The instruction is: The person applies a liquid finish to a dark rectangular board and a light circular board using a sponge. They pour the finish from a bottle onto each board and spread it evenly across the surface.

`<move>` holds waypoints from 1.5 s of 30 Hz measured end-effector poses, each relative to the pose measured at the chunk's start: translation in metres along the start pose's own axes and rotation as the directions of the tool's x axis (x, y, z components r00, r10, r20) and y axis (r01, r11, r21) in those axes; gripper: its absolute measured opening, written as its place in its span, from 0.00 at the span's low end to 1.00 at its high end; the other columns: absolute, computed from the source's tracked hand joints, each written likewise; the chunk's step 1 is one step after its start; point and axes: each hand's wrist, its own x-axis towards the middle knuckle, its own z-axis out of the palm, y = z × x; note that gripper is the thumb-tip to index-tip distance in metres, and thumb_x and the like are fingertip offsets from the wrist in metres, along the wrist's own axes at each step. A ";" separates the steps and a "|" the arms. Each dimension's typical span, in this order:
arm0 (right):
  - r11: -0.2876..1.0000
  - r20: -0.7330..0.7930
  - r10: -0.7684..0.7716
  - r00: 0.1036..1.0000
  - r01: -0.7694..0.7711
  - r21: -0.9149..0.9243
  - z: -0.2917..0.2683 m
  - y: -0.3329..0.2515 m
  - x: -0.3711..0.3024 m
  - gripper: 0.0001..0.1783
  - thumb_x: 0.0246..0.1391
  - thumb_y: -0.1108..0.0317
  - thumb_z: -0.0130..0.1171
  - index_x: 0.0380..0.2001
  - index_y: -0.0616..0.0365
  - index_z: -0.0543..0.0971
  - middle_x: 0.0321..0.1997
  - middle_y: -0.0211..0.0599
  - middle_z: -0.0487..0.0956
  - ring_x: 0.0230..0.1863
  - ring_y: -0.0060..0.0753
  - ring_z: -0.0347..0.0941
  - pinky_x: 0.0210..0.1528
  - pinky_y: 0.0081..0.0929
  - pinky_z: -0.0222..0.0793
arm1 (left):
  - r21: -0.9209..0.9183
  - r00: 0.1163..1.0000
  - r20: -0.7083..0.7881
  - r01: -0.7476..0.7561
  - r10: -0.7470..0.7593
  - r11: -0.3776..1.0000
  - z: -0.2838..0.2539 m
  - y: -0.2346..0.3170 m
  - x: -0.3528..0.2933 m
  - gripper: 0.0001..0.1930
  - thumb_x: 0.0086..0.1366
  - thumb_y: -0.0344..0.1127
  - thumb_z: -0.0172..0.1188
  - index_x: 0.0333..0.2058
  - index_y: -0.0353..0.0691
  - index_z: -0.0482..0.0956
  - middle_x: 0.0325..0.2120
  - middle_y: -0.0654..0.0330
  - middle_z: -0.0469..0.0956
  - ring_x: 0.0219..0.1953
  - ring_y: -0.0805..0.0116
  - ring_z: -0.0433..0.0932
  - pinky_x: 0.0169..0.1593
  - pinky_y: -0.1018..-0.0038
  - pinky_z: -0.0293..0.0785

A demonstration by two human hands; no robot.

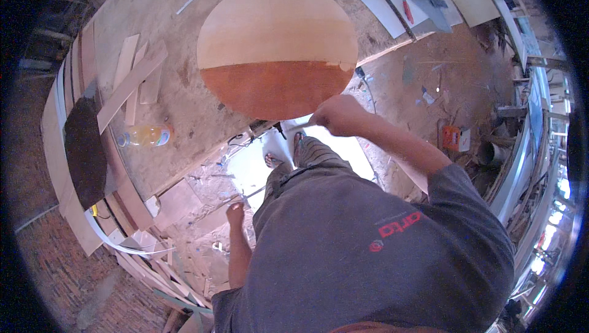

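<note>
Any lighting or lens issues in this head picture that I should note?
Head view: the fisheye makes the long planks at left look bowed, with black corners; glare burns out spots along the far right; the white area around the feet is washed out; the round board reads clearly, its two tones distinct.

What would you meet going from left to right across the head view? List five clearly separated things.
Dark brown panel, bottle of yellow liquid, round two-toned board, small red object, orange box.
</note>
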 end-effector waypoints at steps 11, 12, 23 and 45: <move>0.949 -0.185 0.065 0.981 -0.118 -0.293 -0.043 0.139 0.029 0.18 0.56 0.68 0.60 0.50 0.43 0.85 0.54 0.25 0.84 0.56 0.41 0.78 0.54 0.39 0.76 | -0.082 0.983 -0.174 -0.074 0.059 0.994 -0.021 0.000 -0.017 0.17 0.62 0.43 0.67 0.41 0.34 0.87 0.33 0.50 0.87 0.36 0.58 0.85 0.44 0.64 0.80; 0.944 -0.192 0.036 0.981 -0.097 -0.317 -0.054 0.140 0.026 0.18 0.55 0.69 0.59 0.49 0.43 0.85 0.53 0.25 0.84 0.56 0.40 0.78 0.54 0.40 0.76 | -0.288 0.997 -0.069 0.019 -0.040 0.958 -0.010 0.024 -0.032 0.15 0.61 0.40 0.68 0.41 0.34 0.87 0.31 0.52 0.86 0.31 0.62 0.84 0.39 0.67 0.80; 0.860 0.131 -0.237 0.963 0.270 -0.434 -0.082 0.181 0.101 0.15 0.43 0.73 0.65 0.35 0.41 0.88 0.40 0.25 0.84 0.48 0.40 0.78 0.45 0.42 0.75 | -0.408 0.983 -0.144 0.044 -0.112 0.912 0.089 0.069 -0.086 0.14 0.61 0.38 0.66 0.37 0.30 0.85 0.26 0.57 0.83 0.26 0.68 0.79 0.32 0.70 0.76; 0.912 -0.263 -0.287 0.921 0.179 -0.369 -0.148 0.246 0.202 0.18 0.61 0.69 0.55 0.52 0.43 0.84 0.53 0.31 0.84 0.57 0.42 0.78 0.57 0.43 0.75 | -0.318 0.960 -0.168 0.163 -0.225 0.934 0.139 0.079 -0.131 0.12 0.60 0.37 0.66 0.34 0.31 0.86 0.27 0.57 0.84 0.26 0.66 0.80 0.34 0.66 0.77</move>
